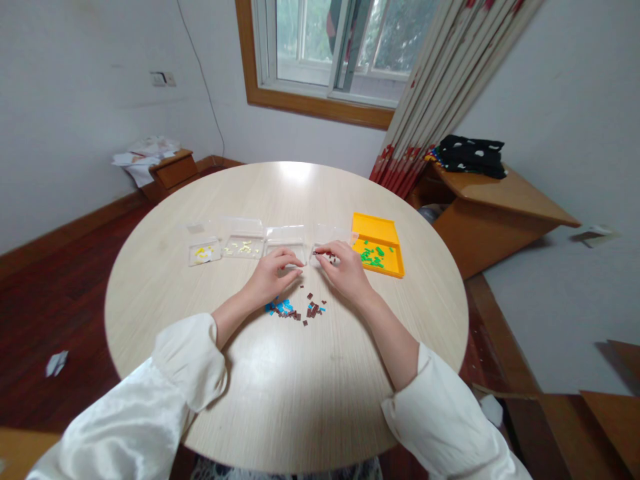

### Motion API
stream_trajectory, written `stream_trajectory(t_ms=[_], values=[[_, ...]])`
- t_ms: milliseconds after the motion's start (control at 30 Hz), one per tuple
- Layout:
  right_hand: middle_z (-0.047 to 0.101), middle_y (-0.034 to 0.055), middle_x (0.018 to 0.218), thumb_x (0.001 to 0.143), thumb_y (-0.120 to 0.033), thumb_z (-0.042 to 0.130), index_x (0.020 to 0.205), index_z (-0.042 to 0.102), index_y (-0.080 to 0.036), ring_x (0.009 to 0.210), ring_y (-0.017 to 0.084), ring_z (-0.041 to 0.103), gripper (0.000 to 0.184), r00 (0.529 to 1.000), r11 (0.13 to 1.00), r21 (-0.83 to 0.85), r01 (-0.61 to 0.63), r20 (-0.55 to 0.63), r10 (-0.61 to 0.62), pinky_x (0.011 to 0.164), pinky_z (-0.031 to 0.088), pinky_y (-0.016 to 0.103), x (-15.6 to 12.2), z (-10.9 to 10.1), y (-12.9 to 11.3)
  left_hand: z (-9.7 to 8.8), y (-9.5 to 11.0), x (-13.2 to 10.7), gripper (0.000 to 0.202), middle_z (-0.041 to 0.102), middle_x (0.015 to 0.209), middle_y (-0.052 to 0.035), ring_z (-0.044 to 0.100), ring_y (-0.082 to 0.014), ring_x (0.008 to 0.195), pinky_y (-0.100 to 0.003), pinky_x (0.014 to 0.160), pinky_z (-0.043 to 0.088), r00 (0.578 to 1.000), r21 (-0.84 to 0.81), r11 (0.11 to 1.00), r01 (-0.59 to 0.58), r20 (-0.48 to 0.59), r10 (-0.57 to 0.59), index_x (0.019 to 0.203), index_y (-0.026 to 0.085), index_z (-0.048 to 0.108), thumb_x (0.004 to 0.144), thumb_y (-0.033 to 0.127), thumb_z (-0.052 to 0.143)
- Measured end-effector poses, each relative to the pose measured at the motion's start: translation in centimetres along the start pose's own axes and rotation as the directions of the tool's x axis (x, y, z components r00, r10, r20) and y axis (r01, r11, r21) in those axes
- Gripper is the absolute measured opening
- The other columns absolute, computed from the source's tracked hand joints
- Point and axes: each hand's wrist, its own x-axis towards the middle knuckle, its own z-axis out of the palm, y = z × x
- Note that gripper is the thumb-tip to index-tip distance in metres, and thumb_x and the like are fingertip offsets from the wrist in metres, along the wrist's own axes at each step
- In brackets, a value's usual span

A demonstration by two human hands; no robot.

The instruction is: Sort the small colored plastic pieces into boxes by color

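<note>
My left hand (pixel 273 275) rests on the round wooden table (pixel 280 373), fingers curled at the front edge of a clear plastic box (pixel 286 238). My right hand (pixel 345 269) pinches small dark brown pieces at another clear box (pixel 327 237). Between and below my hands lies a loose heap of brown and blue small bricks (pixel 297 309). An orange tray (pixel 377 233) holding green pieces sits just right of my right hand.
Two more clear boxes with yellow pieces (pixel 204 252) and pale yellow pieces (pixel 243 245) stand to the left. A wooden desk (pixel 495 193) with black cloth, a curtain (pixel 440 80) and a window lie beyond. A low cabinet (pixel 167 170) holds papers.
</note>
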Motion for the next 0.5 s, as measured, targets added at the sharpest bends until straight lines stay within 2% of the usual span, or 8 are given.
stream_trajectory(t_ms=[100,233,500], values=[[0.067,0.0074,0.084,0.081,-0.017,0.055,0.081,0.065,-0.019,0.085,0.022,0.058,0.01,0.995,0.988,-0.148,-0.039,-0.094,0.025,0.078,0.043,0.037,0.1,-0.4,0.9,0.0,-0.2,-0.1,0.007,0.055,0.089,-0.0044,0.055,-0.0157,0.085,-0.033,0.079,0.047,0.992,0.056,0.998,-0.033,0.124,0.026,0.08,0.018,0.067,0.077,0.02,0.062],[0.067,0.0089,0.091,0.082,-0.018,0.053,0.086,0.065,-0.019,0.093,0.026,0.056,0.012,0.99,0.963,-0.256,-0.082,-0.13,0.05,0.083,0.041,0.04,0.2,-0.6,1.4,-0.1,-0.2,-0.2,0.009,0.053,0.092,-0.0053,0.053,-0.0179,0.088,-0.036,0.082,0.046,0.966,0.122,0.991,-0.051,0.259,0.018,0.081,0.017,0.068,0.075,0.024,0.064],[0.067,0.0096,0.093,0.084,-0.018,0.05,0.089,0.065,-0.018,0.094,0.026,0.055,0.017,0.994,0.957,-0.278,-0.078,-0.093,0.054,0.085,0.04,0.041,0.0,-0.4,1.3,-0.2,0.0,-0.1,0.005,0.053,0.093,-0.0054,0.052,-0.0188,0.092,-0.036,0.086,0.043,0.949,0.161,0.985,-0.066,0.315,0.012,0.076,0.017,0.068,0.076,0.02,0.063]])
